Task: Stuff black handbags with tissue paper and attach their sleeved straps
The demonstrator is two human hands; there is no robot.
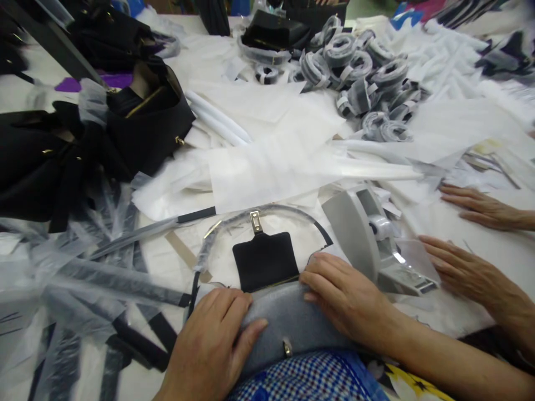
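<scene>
A handbag (288,317) with a greyish covered front lies against my lap at the table edge. Its black flap (265,259) is turned up and carries a gold clasp plate (256,221); a small gold fitting (287,348) shows low on the front. The bag's handle (225,220), wrapped in clear film, arches behind the flap. My left hand (213,340) holds the bag's top left edge, fingers curled over it and thumb on the front. At the top right edge, my right hand (338,289) has its fingers bent over the rim; white paper shows beside it.
A grey tape dispenser (363,239) stands close to my right hand. Another person's hands (480,273) rest on the table at right. Black bags (146,122), film-wrapped straps (125,278), white paper sheets (276,167) and coiled wrapped straps (343,50) cover much of the table.
</scene>
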